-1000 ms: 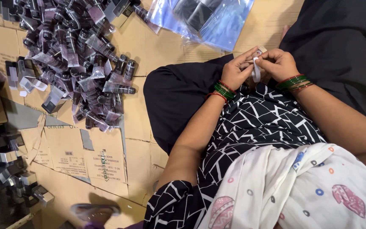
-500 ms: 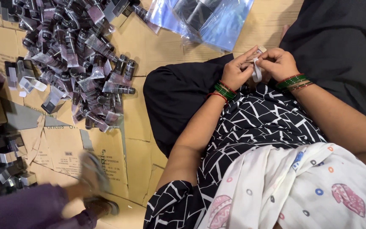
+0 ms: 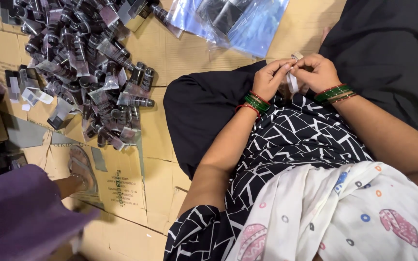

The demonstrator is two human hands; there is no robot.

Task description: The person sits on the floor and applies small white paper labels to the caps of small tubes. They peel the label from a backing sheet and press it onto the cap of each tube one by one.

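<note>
Left hand (image 3: 270, 77) and right hand (image 3: 318, 72) pinch a small white piece (image 3: 292, 83), mostly hidden by fingers. Dark tube pile (image 3: 81, 63) at ten o'clock, cut off.

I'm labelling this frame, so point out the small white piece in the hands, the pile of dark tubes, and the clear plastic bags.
white piece (image 3: 292, 83), head view, its lower end below the fingers.
pile of dark tubes (image 3: 81, 58), head view, middle of the heap.
clear plastic bags (image 3: 247, 24), head view, bluish film.

Flattened cardboard (image 3: 170, 58) carries heaped dark tubes (image 3: 88, 63).
</note>
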